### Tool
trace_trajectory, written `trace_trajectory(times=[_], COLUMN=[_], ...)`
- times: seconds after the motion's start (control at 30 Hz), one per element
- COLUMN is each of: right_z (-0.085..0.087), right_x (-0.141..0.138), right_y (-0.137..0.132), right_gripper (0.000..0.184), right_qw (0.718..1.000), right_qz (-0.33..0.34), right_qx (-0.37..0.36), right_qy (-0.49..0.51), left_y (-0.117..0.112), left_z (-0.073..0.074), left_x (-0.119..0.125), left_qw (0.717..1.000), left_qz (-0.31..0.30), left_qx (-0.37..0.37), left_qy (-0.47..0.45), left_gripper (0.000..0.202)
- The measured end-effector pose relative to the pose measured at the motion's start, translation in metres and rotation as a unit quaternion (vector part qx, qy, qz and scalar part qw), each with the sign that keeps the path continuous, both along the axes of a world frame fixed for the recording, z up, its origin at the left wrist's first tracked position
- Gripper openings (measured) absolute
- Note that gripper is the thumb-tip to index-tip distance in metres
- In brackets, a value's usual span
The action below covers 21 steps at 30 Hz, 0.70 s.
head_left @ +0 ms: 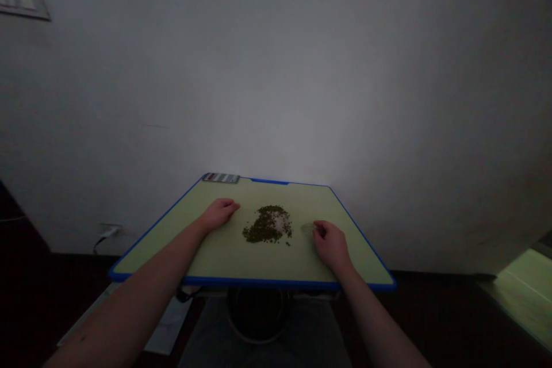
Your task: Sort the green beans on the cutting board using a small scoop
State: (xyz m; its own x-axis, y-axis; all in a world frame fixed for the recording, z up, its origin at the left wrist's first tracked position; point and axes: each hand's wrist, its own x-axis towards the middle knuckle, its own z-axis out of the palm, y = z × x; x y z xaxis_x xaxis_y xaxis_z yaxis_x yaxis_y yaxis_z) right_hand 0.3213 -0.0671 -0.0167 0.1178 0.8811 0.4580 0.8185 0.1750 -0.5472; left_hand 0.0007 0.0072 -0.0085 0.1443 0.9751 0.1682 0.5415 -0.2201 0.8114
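Note:
A pile of small dark green grains (268, 225) lies in the middle of a pale green board with a blue rim (276, 284). My left hand (219, 212) rests on the board just left of the pile, fingers curled under, with nothing seen in it. My right hand (331, 241) lies right of the pile, its fingers pinched at a small clear, faint object (307, 227) on the board. I cannot make out what that object is.
A small striped card or strip (221, 177) lies at the board's far left corner. A plain wall (276, 69) rises right behind the board. A plug and cable (106, 234) sit low on the wall at left. Another pale green surface (526, 293) shows at far right.

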Motion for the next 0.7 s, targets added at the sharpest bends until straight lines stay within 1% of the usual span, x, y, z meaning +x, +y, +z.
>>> trace_trajectory(times=[0.17,0.23,0.4,0.47,0.53,0.63,0.7], right_z=[-0.001,-0.003,-0.006,-0.006,-0.005,-0.004,-0.004], right_x=[-0.002,0.000,0.008,0.010,0.008,0.003,0.003], right_y=[0.001,0.002,0.007,0.007,0.007,0.008,0.009], right_gripper=[0.029,0.030,0.031,0.032,0.032,0.032,0.032], right_qw=[0.999,0.999,0.998,0.998,0.999,0.999,0.998], right_qz=[0.039,0.026,-0.034,-0.044,-0.028,0.016,0.021], right_qx=[0.000,0.003,0.013,0.018,0.019,0.019,0.020], right_qy=[-0.009,-0.022,-0.045,-0.046,-0.040,-0.037,-0.047], left_y=[-0.001,0.000,0.000,0.000,-0.001,0.000,0.001], left_z=[0.001,0.001,0.000,0.001,0.001,0.000,-0.001], left_x=[0.001,0.000,0.000,0.000,0.000,0.000,0.000], left_qw=[1.000,1.000,1.000,1.000,1.000,1.000,1.000], left_qz=[0.004,0.005,0.005,0.001,0.000,0.002,-0.003], left_qx=[-0.007,-0.007,-0.008,-0.003,-0.005,-0.011,-0.010], left_qy=[0.001,0.002,0.003,0.004,0.001,-0.008,-0.012], left_gripper=[0.039,0.039,0.039,0.038,0.038,0.038,0.038])
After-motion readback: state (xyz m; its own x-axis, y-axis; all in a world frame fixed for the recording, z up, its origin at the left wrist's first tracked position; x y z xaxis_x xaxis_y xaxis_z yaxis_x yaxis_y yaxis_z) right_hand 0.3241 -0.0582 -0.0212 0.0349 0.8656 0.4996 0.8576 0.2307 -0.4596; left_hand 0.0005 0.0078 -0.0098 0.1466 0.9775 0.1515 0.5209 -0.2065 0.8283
